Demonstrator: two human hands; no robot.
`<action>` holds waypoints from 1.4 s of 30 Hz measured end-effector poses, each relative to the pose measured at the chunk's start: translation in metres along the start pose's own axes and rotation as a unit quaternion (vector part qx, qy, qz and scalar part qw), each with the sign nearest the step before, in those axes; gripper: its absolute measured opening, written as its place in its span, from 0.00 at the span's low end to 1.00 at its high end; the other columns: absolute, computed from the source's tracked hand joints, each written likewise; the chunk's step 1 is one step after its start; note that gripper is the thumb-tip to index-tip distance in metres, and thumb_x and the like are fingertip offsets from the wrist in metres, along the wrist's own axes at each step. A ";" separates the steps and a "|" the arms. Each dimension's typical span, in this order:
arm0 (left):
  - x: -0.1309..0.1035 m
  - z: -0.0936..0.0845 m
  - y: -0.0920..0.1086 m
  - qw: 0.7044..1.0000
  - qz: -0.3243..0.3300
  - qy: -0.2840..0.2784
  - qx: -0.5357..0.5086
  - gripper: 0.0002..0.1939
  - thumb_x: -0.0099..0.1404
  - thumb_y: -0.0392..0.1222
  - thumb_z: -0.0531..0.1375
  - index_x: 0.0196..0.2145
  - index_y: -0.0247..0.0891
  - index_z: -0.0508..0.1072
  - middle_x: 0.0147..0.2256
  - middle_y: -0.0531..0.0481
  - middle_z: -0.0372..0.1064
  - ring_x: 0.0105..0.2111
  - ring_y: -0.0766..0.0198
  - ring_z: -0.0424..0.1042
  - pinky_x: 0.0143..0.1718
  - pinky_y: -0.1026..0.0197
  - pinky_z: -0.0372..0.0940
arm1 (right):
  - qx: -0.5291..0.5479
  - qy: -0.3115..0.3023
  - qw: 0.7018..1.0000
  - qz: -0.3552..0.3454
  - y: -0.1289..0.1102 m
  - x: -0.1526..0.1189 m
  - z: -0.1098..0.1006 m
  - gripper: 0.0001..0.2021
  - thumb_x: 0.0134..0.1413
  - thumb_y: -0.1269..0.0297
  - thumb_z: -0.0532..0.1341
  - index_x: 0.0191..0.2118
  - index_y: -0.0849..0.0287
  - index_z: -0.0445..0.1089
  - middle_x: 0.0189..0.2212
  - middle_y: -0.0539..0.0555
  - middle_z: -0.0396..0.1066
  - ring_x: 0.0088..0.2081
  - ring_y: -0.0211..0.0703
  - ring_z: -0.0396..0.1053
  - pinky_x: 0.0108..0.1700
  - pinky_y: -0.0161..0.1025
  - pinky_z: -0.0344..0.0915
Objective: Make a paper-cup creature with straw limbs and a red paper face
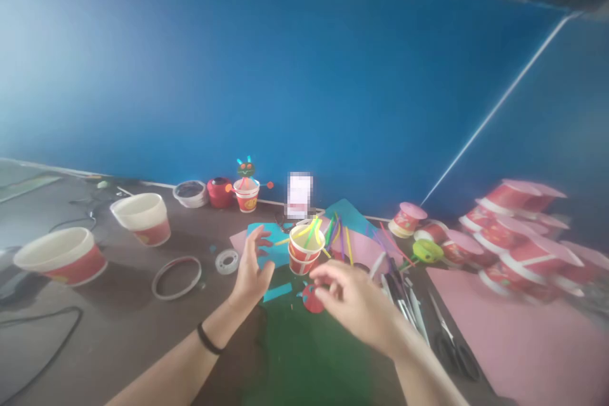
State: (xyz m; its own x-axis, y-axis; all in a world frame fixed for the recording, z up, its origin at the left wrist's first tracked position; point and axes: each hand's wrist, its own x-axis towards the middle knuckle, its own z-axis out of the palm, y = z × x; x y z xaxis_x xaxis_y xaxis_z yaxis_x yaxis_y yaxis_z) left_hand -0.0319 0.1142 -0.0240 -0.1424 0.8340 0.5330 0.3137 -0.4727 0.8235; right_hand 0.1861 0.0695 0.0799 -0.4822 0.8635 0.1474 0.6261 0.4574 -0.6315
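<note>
My left hand [254, 269] is raised over the table with fingers and thumb apart, holding nothing. Just right of it stands a red-and-white paper cup [304, 261] with yellow and green strips inside. My right hand [354, 301] hovers beside the cup, fingers loosely bent and apart, with nothing visible between them. Close under its fingertips lies a red round paper piece [313, 299] with small blue bits; whether they touch is unclear. A blue paper strip [276, 292] lies between the hands, above the green sheet [309, 355].
Scissors [450, 339] and pens [406, 298] lie at right, near a pink sheet [528, 323] and stacked cups [523, 241]. A tape roll [227, 261], white ring [177, 278] and larger cups [143, 219] stand left. A decorated cup [246, 195] stands behind.
</note>
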 end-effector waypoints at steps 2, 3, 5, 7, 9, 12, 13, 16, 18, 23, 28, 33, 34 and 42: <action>-0.001 0.001 0.000 1.000 0.023 0.013 0.007 0.35 0.51 0.26 0.51 0.57 0.42 0.51 0.47 0.44 0.58 0.39 0.61 0.65 0.38 0.55 0.64 | -0.055 -0.016 0.998 0.016 0.015 -0.004 0.022 0.13 0.52 0.68 0.56 0.44 0.52 0.67 0.40 0.53 0.70 0.35 0.45 0.71 0.39 0.40 0.65; -0.002 0.002 0.000 0.999 0.034 0.016 0.008 0.34 0.52 0.26 0.51 0.57 0.41 0.52 0.46 0.44 0.58 0.39 0.61 0.65 0.38 0.55 0.64 | -0.066 -0.012 0.997 0.021 0.025 -0.004 0.034 0.16 0.50 0.70 0.57 0.47 0.53 0.66 0.43 0.55 0.69 0.39 0.49 0.71 0.42 0.41 0.65; -0.004 0.004 0.003 0.999 0.049 0.017 0.010 0.33 0.52 0.26 0.51 0.57 0.41 0.52 0.46 0.43 0.58 0.39 0.61 0.65 0.38 0.55 0.64 | -0.071 -0.015 0.997 0.024 0.042 -0.002 0.052 0.23 0.49 0.73 0.55 0.53 0.53 0.60 0.48 0.56 0.65 0.44 0.50 0.69 0.44 0.41 0.64; -0.005 0.004 0.006 0.998 0.060 0.012 0.015 0.32 0.53 0.26 0.51 0.56 0.40 0.53 0.46 0.43 0.58 0.39 0.61 0.65 0.39 0.56 0.64 | -0.079 -0.020 0.996 0.032 0.054 0.002 0.062 0.26 0.46 0.75 0.55 0.54 0.54 0.59 0.51 0.57 0.62 0.46 0.50 0.68 0.45 0.41 0.64; -0.007 0.005 0.010 0.998 0.067 0.008 0.019 0.31 0.54 0.26 0.51 0.56 0.40 0.54 0.46 0.43 0.59 0.38 0.61 0.65 0.39 0.56 0.64 | -0.084 -0.029 0.995 0.039 0.061 0.004 0.066 0.26 0.44 0.76 0.56 0.53 0.53 0.59 0.51 0.57 0.61 0.46 0.50 0.68 0.44 0.40 0.64; -0.008 0.006 0.014 0.997 0.082 0.006 0.015 0.30 0.54 0.25 0.51 0.55 0.39 0.54 0.45 0.43 0.59 0.37 0.62 0.65 0.38 0.57 0.64 | -0.085 -0.041 0.994 0.051 0.065 0.003 0.065 0.27 0.44 0.75 0.57 0.53 0.53 0.59 0.49 0.57 0.61 0.44 0.49 0.69 0.44 0.40 0.63; -0.009 0.006 0.016 0.996 0.091 0.005 0.013 0.30 0.55 0.25 0.51 0.55 0.39 0.55 0.44 0.43 0.60 0.36 0.63 0.65 0.37 0.58 0.64 | -0.086 -0.042 0.994 0.059 0.066 0.003 0.064 0.26 0.44 0.73 0.58 0.53 0.53 0.59 0.49 0.58 0.62 0.44 0.49 0.69 0.44 0.40 0.63; -0.013 0.008 0.021 0.990 0.143 -0.008 0.006 0.28 0.55 0.25 0.51 0.53 0.38 0.56 0.41 0.44 0.62 0.32 0.65 0.63 0.31 0.60 0.62 | -0.085 -0.044 0.993 0.068 0.069 0.001 0.064 0.24 0.45 0.70 0.58 0.51 0.56 0.60 0.46 0.58 0.63 0.41 0.48 0.69 0.42 0.40 0.62; -0.017 0.009 0.026 0.983 0.179 -0.031 -0.005 0.27 0.55 0.26 0.52 0.53 0.37 0.58 0.40 0.44 0.62 0.30 0.65 0.62 0.28 0.62 0.61 | -0.079 -0.041 0.994 0.066 0.071 0.001 0.065 0.21 0.45 0.70 0.58 0.49 0.57 0.62 0.45 0.58 0.63 0.38 0.45 0.69 0.39 0.38 0.61; -0.025 0.009 0.036 0.972 0.224 -0.076 -0.002 0.29 0.53 0.24 0.53 0.53 0.37 0.57 0.39 0.44 0.63 0.29 0.65 0.61 0.27 0.62 0.59 | -0.058 -0.035 0.992 0.105 0.077 0.005 0.069 0.15 0.41 0.70 0.60 0.39 0.58 0.66 0.37 0.54 0.65 0.34 0.43 0.66 0.36 0.36 0.58; -0.023 0.008 0.048 0.978 0.177 -0.115 0.002 0.26 0.54 0.24 0.52 0.50 0.38 0.58 0.38 0.46 0.64 0.29 0.65 0.62 0.27 0.63 0.58 | -0.029 -0.022 0.990 0.138 0.081 0.007 0.069 0.07 0.38 0.69 0.61 0.30 0.60 0.67 0.28 0.51 0.63 0.29 0.40 0.61 0.33 0.37 0.55; -0.029 0.012 0.067 0.973 0.105 -0.205 0.025 0.21 0.55 0.24 0.50 0.44 0.41 0.63 0.32 0.51 0.66 0.32 0.64 0.65 0.33 0.62 0.59 | 0.032 -0.034 0.990 0.135 0.078 0.009 0.062 0.02 0.43 0.68 0.58 0.27 0.60 0.66 0.23 0.48 0.62 0.27 0.37 0.59 0.30 0.33 0.54; -0.032 0.014 0.069 0.974 0.091 -0.206 0.022 0.21 0.55 0.24 0.50 0.44 0.41 0.64 0.31 0.52 0.66 0.33 0.64 0.65 0.34 0.62 0.59 | 0.050 -0.043 0.989 0.134 0.077 0.010 0.060 0.02 0.44 0.67 0.57 0.27 0.60 0.65 0.22 0.47 0.61 0.26 0.36 0.58 0.29 0.32 0.54; -0.049 0.022 0.052 0.971 -0.170 -0.120 -0.122 0.23 0.48 0.24 0.50 0.42 0.40 0.63 0.35 0.51 0.62 0.35 0.64 0.64 0.30 0.66 0.59 | 0.309 -0.082 0.937 0.139 0.061 0.009 0.057 0.03 0.46 0.67 0.59 0.28 0.60 0.64 0.19 0.44 0.59 0.22 0.32 0.55 0.26 0.30 0.52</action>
State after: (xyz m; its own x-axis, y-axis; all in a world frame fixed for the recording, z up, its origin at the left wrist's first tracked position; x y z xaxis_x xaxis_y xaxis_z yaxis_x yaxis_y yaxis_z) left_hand 0.0118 0.0552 -0.0112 0.0335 0.9818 0.1868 0.0516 -0.1883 0.9807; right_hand 0.1852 0.0930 -0.0009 -0.4728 0.8637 -0.1747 0.2906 -0.0344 -0.9562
